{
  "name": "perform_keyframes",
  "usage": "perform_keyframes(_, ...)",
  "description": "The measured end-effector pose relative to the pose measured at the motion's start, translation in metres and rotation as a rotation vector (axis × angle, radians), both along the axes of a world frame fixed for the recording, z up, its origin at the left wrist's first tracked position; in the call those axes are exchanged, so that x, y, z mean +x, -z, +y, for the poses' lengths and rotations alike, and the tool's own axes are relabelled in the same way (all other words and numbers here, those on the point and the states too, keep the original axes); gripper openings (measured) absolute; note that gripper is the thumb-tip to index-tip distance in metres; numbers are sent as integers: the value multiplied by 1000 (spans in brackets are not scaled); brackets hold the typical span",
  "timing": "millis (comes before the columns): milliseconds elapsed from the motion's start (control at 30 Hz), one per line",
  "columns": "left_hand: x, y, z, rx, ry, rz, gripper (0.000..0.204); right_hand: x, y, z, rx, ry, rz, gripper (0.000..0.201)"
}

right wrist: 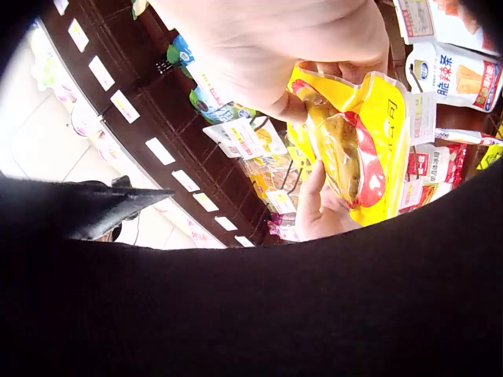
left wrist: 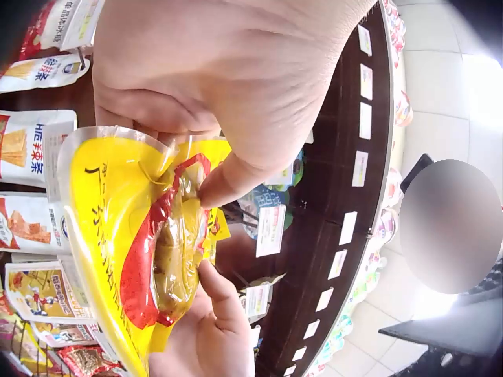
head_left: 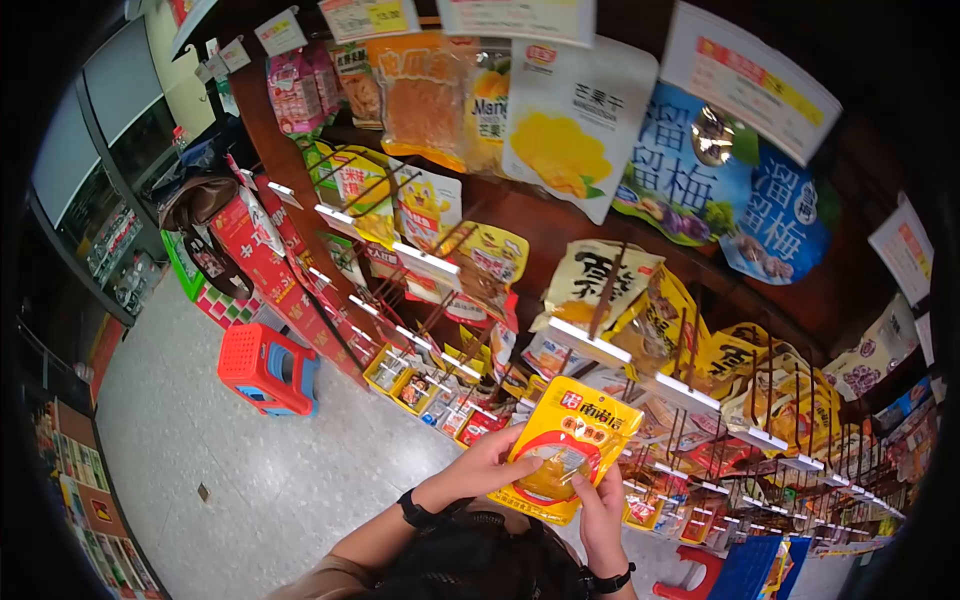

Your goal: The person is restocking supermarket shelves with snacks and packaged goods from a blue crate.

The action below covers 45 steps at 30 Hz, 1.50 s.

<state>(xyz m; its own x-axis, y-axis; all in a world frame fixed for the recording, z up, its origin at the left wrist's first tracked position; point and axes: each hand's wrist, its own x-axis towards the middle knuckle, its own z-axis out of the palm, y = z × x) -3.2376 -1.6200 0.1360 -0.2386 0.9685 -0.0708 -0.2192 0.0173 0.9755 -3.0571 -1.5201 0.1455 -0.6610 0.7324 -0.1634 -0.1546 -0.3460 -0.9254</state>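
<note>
A yellow snack bag [head_left: 566, 430] with a red-rimmed clear window is held in front of the person's body, its printed face turned up. The left hand [head_left: 487, 465] grips its left edge, thumb on the front. On the lower right edge the right hand [head_left: 602, 515] pinches it, thumb near the window. In the left wrist view the left hand [left wrist: 212, 78] is over the bag [left wrist: 98, 228], and the right hand [left wrist: 216, 330] holds the other side. In the right wrist view, the right hand [right wrist: 291, 47] grips the bag [right wrist: 389, 149]; the left hand [right wrist: 322, 212] is opposite. Fingers behind the bag are mostly hidden.
Hanging snack bags [head_left: 560, 120] and metal hooks with price tags [head_left: 685, 392] fill the shelf ahead. A red and blue stool [head_left: 265, 368] stands on the grey floor [head_left: 230, 480] at left. A red stool [head_left: 690, 575] and a blue box [head_left: 752, 568] are at lower right.
</note>
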Motion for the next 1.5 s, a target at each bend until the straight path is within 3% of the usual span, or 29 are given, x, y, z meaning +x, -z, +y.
perform_keyframes(267, -60, 6, -28, 4, -17, 20, 41, -58, 2, -25, -8, -34, -10, 42)
perform_keyframes(400, -82, 5, -21, -30, -37, -148, 39, -83, 14, -15, -56, -35, 43, 41)
perform_keyframes(700, -102, 20, 5, -91, 63, -110, 37, -91, 32, -4, -110, 49, 88, 42)
perform_keyframes(1067, -85, 26, 41, -122, 128, -99, 37, -67, 33, 17, -159, 129, 124, 44)
perform_keyframes(1333, -45, 29, 67, -153, 132, -67, 36, -26, 34, 41, -181, 151, 92, 43)
perform_keyframes(1500, -8, 8, 86, -110, 108, -60, 36, 8, 30, 61, -145, 143, 106, 40)
